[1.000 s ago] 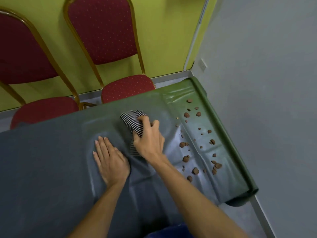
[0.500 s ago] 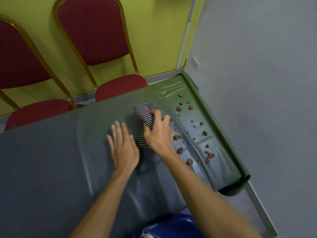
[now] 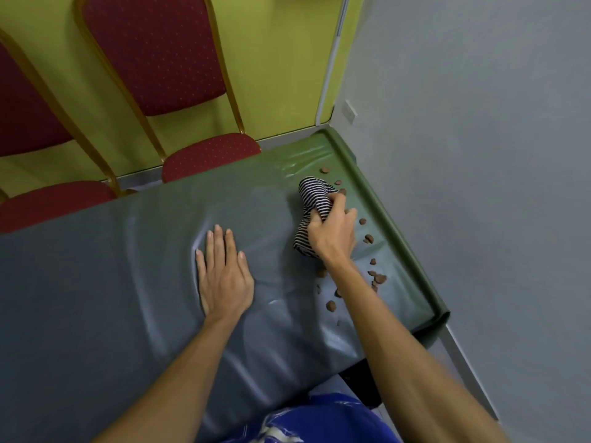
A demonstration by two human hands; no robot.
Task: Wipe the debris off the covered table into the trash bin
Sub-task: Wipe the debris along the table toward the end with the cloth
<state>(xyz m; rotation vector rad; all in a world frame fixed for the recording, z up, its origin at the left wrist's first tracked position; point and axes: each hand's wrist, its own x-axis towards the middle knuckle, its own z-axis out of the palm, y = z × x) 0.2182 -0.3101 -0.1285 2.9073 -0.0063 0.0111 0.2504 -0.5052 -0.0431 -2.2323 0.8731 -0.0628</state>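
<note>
Ahead of you, 2 red padded chairs (image 3: 153,55) with gold frames stand against a yellow-green wall (image 3: 281,59). On your right runs a plain grey wall (image 3: 479,123), with a white strip (image 3: 332,59) marking the corner.

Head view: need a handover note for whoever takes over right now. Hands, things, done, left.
Left hand: flat, fingers straight, pressing the table cover.
Right hand: grips the bunched striped cloth near the cover's right end.
Debris: brown bits scattered between the cloth and the right edge, some beside the right forearm.
Trash bin: not visible.
Done: debris gathered at the right end.
Left: sweep it off the edge into the bin.
</note>
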